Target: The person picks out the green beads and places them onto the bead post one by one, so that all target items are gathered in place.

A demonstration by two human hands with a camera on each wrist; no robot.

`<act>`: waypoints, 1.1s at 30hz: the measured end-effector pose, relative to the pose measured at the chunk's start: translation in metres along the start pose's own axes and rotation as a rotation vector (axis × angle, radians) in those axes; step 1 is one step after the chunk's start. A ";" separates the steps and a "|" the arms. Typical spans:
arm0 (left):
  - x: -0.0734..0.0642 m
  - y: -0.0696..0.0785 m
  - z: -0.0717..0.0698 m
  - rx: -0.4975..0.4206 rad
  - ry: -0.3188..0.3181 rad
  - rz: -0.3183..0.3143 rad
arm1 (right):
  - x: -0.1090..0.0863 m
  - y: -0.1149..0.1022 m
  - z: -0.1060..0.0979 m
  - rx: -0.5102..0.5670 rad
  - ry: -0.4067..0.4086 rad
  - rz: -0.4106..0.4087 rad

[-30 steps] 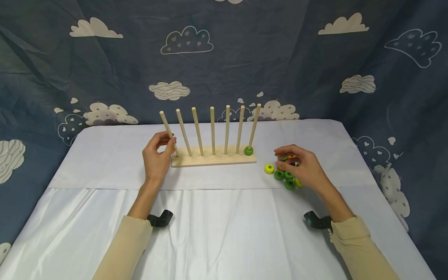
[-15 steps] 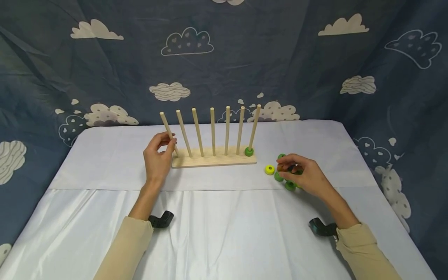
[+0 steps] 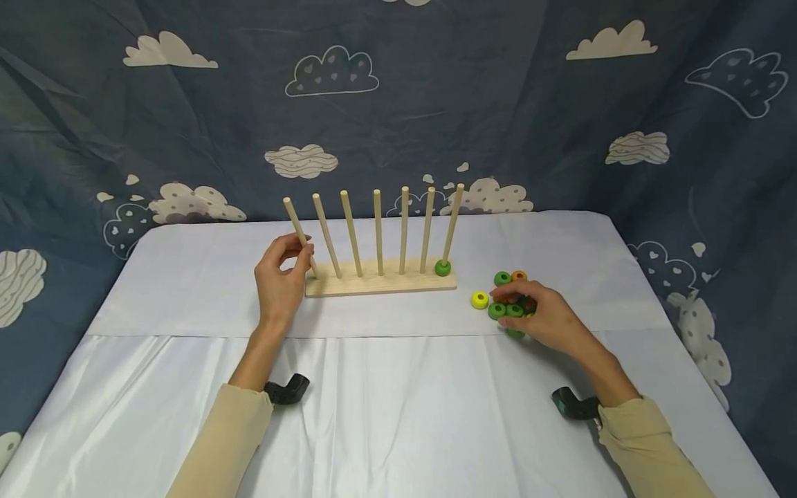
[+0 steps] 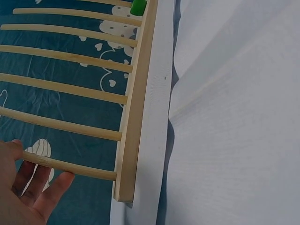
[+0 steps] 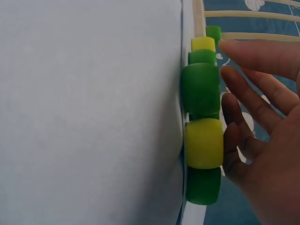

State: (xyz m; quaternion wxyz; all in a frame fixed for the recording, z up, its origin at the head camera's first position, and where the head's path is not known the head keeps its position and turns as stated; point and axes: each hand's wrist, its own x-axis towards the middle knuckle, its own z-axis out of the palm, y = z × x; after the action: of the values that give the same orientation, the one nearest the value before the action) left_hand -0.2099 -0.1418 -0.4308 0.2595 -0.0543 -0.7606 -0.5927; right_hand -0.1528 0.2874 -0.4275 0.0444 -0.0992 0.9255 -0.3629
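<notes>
My left hand (image 3: 278, 287) pinches the leftmost peg (image 4: 70, 165) of a wooden peg stand (image 3: 380, 285), thumb on one side and fingers on the other. Around the foot of the rightmost peg sits a green bead (image 3: 443, 268). My right hand (image 3: 553, 318) hovers over a cluster of beads on the table, its fingers loosely bent and apart. Beneath and beside it are green beads (image 3: 496, 311), an orange bead (image 3: 519, 275) and a yellow bead (image 3: 479, 300). In the right wrist view nothing shows between thumb and fingers. The hand hides part of the cluster.
A white cloth (image 3: 398, 415) covers the table, with a fold line across it. Behind hangs a dark blue curtain (image 3: 448, 104) with cloud prints. A black wrist device (image 3: 288, 389) is on the left arm and another device (image 3: 574, 404) on the right.
My right hand has shifted slightly right and toward me, low over the beads, uncovering a green and an orange bead at the back. The left hand keeps its place on the peg.
</notes>
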 end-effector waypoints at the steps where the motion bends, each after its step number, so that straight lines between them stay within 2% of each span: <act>1: 0.000 0.000 0.000 -0.001 0.001 -0.001 | 0.000 0.000 0.001 -0.008 -0.004 0.003; 13: 0.001 0.001 0.001 -0.007 0.018 -0.003 | 0.004 -0.001 0.006 -0.107 0.000 0.014; 22: 0.000 -0.002 0.001 -0.010 0.024 -0.011 | 0.009 -0.002 0.008 -0.111 -0.005 0.028; 27: -0.001 -0.002 0.001 -0.014 0.034 -0.018 | 0.013 -0.003 0.005 -0.112 0.001 -0.002; 33: 0.000 -0.003 0.002 -0.036 0.032 -0.017 | 0.016 -0.004 0.001 -0.105 0.081 -0.068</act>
State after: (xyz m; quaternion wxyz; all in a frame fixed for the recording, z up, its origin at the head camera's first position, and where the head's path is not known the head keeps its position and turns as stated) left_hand -0.2119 -0.1410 -0.4336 0.2657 -0.0432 -0.7458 -0.6094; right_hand -0.1679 0.2800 -0.4258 -0.0108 -0.1178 0.9403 -0.3191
